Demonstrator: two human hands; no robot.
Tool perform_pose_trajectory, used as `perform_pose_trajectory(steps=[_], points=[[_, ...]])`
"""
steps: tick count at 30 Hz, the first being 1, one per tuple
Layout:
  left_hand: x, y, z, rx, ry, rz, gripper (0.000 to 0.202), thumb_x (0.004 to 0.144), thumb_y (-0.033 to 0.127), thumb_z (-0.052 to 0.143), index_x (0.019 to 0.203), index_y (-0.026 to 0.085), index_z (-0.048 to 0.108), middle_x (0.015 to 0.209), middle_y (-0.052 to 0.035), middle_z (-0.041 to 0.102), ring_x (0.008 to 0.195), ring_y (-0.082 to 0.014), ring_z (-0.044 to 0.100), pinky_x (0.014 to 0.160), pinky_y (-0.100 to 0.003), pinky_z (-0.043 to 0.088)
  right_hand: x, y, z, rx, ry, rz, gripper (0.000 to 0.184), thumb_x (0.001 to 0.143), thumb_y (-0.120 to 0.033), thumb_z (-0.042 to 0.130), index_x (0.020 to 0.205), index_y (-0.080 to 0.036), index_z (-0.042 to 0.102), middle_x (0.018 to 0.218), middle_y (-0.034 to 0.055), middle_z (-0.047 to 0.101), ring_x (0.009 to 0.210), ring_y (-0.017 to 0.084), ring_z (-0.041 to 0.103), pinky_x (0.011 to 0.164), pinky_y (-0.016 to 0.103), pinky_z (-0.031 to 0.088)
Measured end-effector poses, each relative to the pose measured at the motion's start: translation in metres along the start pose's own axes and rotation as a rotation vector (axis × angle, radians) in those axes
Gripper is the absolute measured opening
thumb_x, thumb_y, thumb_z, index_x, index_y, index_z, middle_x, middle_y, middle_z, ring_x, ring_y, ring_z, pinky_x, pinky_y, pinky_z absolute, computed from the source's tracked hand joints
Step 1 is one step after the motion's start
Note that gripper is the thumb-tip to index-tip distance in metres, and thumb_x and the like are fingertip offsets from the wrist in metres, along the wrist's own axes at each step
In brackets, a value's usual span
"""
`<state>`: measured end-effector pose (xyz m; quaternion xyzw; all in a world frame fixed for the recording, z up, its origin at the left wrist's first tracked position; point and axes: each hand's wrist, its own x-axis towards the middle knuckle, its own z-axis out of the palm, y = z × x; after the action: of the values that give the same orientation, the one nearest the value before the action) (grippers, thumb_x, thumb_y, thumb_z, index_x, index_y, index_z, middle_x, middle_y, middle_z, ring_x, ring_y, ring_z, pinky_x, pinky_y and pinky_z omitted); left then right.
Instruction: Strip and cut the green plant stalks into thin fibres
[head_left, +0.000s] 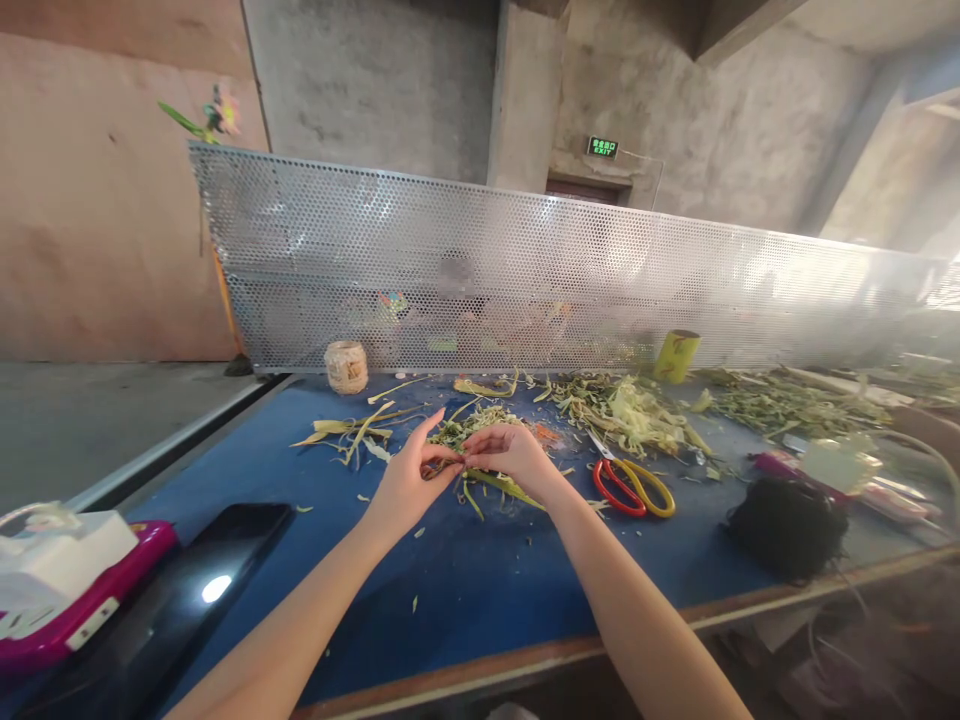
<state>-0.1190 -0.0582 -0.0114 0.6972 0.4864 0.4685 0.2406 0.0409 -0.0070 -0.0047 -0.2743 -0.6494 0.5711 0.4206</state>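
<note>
1. Head view, the only one; clock face centred on the hands, 12 pointing away from the worker. From where I stand, the L hand (pixel 409 465) and R hand (pixel 510 455) meet at dead centre over the blue table (pixel 465 600).
2. Fingers: both sets pinched tog., tip to tip, grasping a small brownish plant piece (pixel 433 466) btwn them. Its exact shape's mostly hidden, can't tell more.
3. Right behind it, abt 12 to 1, a pile of plant bits (pixel 487 412); a green strip (pixel 506 487) pokes out under the R hand at 4.
4. Progress, my guess: mid-job. The piece in hand is being worked w/ fingers only; can't tell if it's near finished.
5. Lots of loose stock left: pale strips (pixel 349 430) at 10, leafy heap (pixel 630 410) at 2, another heap (pixel 802 405) further out, also approx 2. Small scraps lie abt, so prob. some trimming's done.
6. Red-and-yellow scissors (pixel 634 485) at 3, blades parted a bit, nobody on them.
7. Woven-looking jar (pixel 346 367) at 10, yellow-green cylinder (pixel 677 357) at 2, both upright; no telling if either's part of it.
8. Black phone (pixel 225 540) at 8, dark bundle (pixel 787 525) btwn 3 and 4, both well apart from the hands.
</note>
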Motion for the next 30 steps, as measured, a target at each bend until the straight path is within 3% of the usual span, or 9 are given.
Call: perform_pose_trajectory(steps=[6, 11, 16, 22, 26, 30], points=[[0.001, 0.002, 0.000, 0.064, 0.009, -0.013, 0.056, 0.071, 0.028, 0.052, 0.123, 0.021, 0.031, 0.079, -0.0020, 0.065, 0.073, -0.0164, 0.060, 0.061, -0.028, 0.043, 0.002, 0.006, 0.003, -0.146, -0.024, -0.048, 0.018, 0.056, -0.012, 0.064, 0.073, -0.015, 0.060, 0.065, -0.0006, 0.061, 0.063, 0.011, 0.059, 0.068, 0.028, 0.048], [0.001, -0.001, 0.001, 0.030, 0.021, -0.050, 0.047, 0.072, 0.027, 0.051, 0.116, 0.020, 0.036, 0.078, -0.0017, 0.063, 0.073, -0.0165, 0.059, 0.060, -0.027, 0.043, 0.002, 0.010, 0.005, -0.502, 0.038, -0.268, 0.026, 0.062, -0.002, 0.051, 0.079, -0.017, 0.060, 0.070, 0.0004, 0.061, 0.067, 0.012, 0.057, 0.065, 0.026, 0.046], [0.004, -0.007, 0.001, -0.113, 0.073, -0.151, 0.045, 0.071, 0.033, 0.054, 0.110, 0.017, 0.040, 0.075, -0.0030, 0.064, 0.072, -0.0180, 0.060, 0.066, -0.032, 0.044, -0.002, 0.007, 0.010, -0.840, 0.057, -0.494, 0.022, 0.071, -0.004, 0.049, 0.082, -0.018, 0.061, 0.080, 0.0043, 0.060, 0.077, 0.014, 0.055, 0.070, 0.027, 0.044], [0.007, -0.015, 0.001, -0.274, 0.050, -0.259, 0.063, 0.067, 0.035, 0.060, 0.120, 0.013, 0.036, 0.082, -0.0075, 0.066, 0.081, -0.0212, 0.061, 0.074, -0.037, 0.045, -0.005, 0.008, 0.014, -0.909, 0.023, -0.624, 0.021, 0.077, -0.008, 0.045, 0.087, -0.020, 0.060, 0.085, 0.0059, 0.060, 0.084, 0.016, 0.053, 0.075, 0.028, 0.044], [0.007, -0.016, -0.002, -0.333, 0.031, -0.190, 0.078, 0.066, 0.032, 0.063, 0.131, 0.014, 0.023, 0.089, -0.0075, 0.067, 0.089, -0.0207, 0.060, 0.084, -0.040, 0.042, -0.004, 0.011, 0.014, -0.901, 0.022, -0.659, 0.022, 0.078, -0.009, 0.045, 0.089, -0.021, 0.060, 0.086, 0.0056, 0.059, 0.084, 0.016, 0.054, 0.075, 0.029, 0.045], [0.006, -0.016, -0.005, -0.260, 0.019, -0.164, 0.083, 0.067, 0.034, 0.062, 0.134, 0.016, 0.017, 0.089, -0.0074, 0.067, 0.089, -0.0215, 0.060, 0.083, -0.041, 0.041, -0.004, 0.012, 0.012, -0.891, 0.011, -0.667, 0.019, 0.079, -0.010, 0.046, 0.088, -0.021, 0.060, 0.085, 0.0050, 0.060, 0.084, 0.015, 0.054, 0.076, 0.028, 0.045]])
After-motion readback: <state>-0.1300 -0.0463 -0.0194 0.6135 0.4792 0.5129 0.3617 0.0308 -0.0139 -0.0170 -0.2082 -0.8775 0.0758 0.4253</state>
